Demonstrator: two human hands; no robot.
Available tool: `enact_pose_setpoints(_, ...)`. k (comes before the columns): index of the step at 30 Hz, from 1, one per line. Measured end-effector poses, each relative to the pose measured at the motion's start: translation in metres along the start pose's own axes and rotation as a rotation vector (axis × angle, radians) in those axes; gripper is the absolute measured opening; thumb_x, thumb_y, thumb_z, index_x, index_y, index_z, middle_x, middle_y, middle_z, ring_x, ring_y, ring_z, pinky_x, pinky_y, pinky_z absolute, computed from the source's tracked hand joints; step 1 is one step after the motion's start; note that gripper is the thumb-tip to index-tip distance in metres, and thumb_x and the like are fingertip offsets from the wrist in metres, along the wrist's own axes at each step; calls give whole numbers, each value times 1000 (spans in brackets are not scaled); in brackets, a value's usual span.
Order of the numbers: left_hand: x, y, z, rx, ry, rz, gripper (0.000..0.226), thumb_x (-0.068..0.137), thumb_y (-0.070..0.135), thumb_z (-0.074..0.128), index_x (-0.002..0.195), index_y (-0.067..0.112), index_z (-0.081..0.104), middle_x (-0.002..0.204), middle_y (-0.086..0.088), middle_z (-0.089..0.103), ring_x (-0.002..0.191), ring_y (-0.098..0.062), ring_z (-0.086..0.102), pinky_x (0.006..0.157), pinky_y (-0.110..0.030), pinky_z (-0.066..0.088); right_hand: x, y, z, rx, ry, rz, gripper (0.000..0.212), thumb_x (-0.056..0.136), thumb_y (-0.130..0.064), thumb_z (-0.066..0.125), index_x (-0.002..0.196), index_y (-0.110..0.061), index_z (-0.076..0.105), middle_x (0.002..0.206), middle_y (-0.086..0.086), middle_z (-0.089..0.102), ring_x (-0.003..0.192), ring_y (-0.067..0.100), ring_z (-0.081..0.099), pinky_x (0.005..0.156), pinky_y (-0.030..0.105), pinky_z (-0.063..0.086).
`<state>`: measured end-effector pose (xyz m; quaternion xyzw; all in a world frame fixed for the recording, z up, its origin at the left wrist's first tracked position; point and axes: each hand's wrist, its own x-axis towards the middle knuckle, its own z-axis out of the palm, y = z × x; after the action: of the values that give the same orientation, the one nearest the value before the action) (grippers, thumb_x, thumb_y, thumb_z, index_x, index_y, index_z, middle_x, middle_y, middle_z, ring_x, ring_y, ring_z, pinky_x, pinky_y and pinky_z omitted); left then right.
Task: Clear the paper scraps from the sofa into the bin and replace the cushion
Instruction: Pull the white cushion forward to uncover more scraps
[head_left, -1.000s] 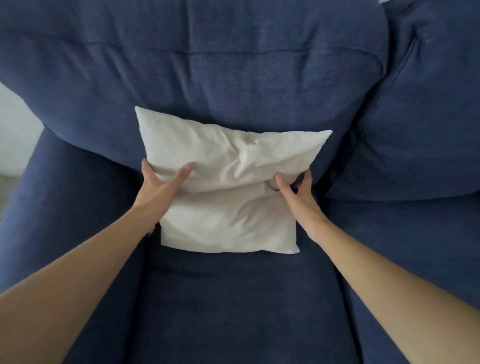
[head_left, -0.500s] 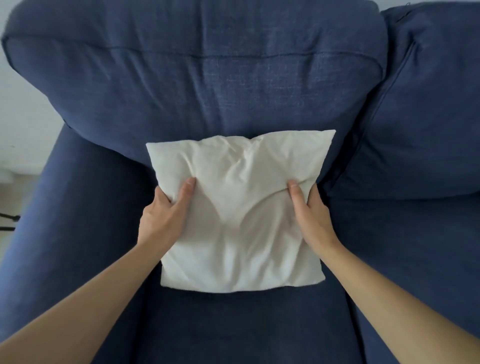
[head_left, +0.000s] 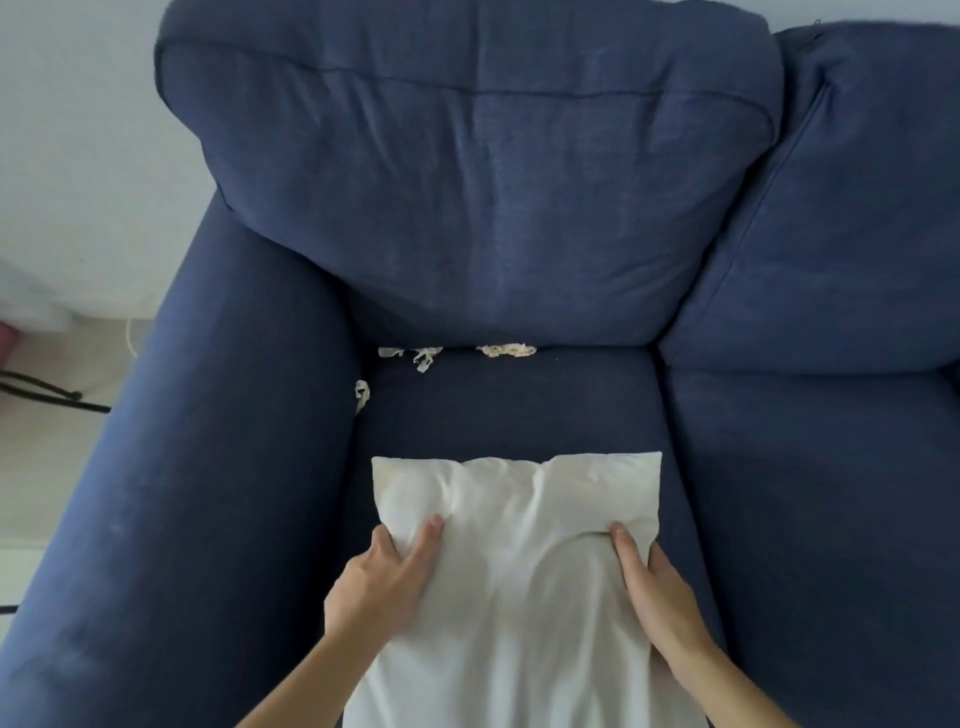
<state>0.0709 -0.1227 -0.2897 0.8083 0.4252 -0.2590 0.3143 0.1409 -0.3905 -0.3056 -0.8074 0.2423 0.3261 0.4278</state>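
Note:
A white cushion (head_left: 519, 582) hangs in front of me over the front of the navy sofa seat (head_left: 519, 410). My left hand (head_left: 382, 584) grips its left side and my right hand (head_left: 657, 597) grips its right side. Several pale paper scraps lie along the crease under the back cushion: one group (head_left: 415, 356) at the left, a crumpled piece (head_left: 506, 351) nearer the middle, and one scrap (head_left: 361, 392) wedged against the left armrest. No bin is in view.
The sofa's left armrest (head_left: 223, 467) runs down the left. A second seat and back cushion (head_left: 841, 260) lie to the right. Pale floor, a black cable or stand (head_left: 47, 392) and a white wall are at the far left.
Both hands have pulled the cushion away from the backrest toward me, uncovering the paper scraps in the crease. The view has backed off from the sofa.

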Motion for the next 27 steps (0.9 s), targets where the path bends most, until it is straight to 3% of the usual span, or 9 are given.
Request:
enact_pose_setpoints(2,6,-14,10,-15,-65,-3,78,75,84,27,117,22,48,103,-2,64,89,-24,61,80,-41,50,3,13,5,-17,3,43,79,84,-80,39,146,-31,45,124,-7,62,113,23,61,101,43,47)
enact_pose_setpoints(4,10,-23,18,-44,-117,19,82,86,71,34,150,23,17,135,-11,52,111,-32,56,92,-43,47,7,21,7,-17,13,44,81,85,-79,40,150,-31,37,127,-7,61,117,26,60,103,48,47)
enact_pose_setpoints(5,9,-24,18,-42,-134,52,80,92,61,36,154,22,3,146,-14,41,119,-34,51,96,-42,45,9,24,8,-30,10,38,84,84,-80,39,152,-33,32,131,-7,59,120,28,59,104,49,46)
enact_pose_setpoints(7,4,-25,17,8,-198,129,66,102,43,33,154,19,1,156,-15,24,123,-34,46,99,-38,41,9,26,7,-75,1,35,88,80,-82,36,154,-35,28,139,-4,57,125,29,56,105,51,45)
enact_pose_setpoints(11,-1,-35,1,34,-202,153,77,92,61,32,153,26,1,138,-14,43,114,-30,50,98,-44,44,-5,17,6,-162,114,-23,69,98,-60,35,157,-24,27,150,11,47,134,35,46,108,51,39)
enact_pose_setpoints(16,-1,-36,-44,453,145,450,72,96,55,34,154,17,14,150,-6,33,133,-26,35,101,-40,40,-26,-26,19,-457,428,-388,60,99,-45,46,151,-16,37,144,15,47,134,33,42,109,57,34)
enact_pose_setpoints(19,10,-25,-75,589,342,584,70,94,56,40,151,17,28,145,-4,42,130,-26,40,98,-40,40,-31,-70,43,-426,339,-497,69,98,-49,50,154,-13,33,154,12,37,137,29,43,110,48,35)
enact_pose_setpoints(22,32,-14,-97,713,389,634,62,91,52,48,142,18,44,132,-3,53,121,-25,47,94,-39,42,-26,-115,74,-309,160,-529,76,99,-50,50,158,-11,23,160,8,27,132,22,50,103,36,40)
enact_pose_setpoints(27,87,3,-117,920,374,682,48,81,39,64,123,15,60,113,-5,62,107,-28,53,90,-42,42,14,-181,132,-280,-6,-459,85,96,-59,49,159,-9,21,160,12,29,141,28,41,107,41,37)
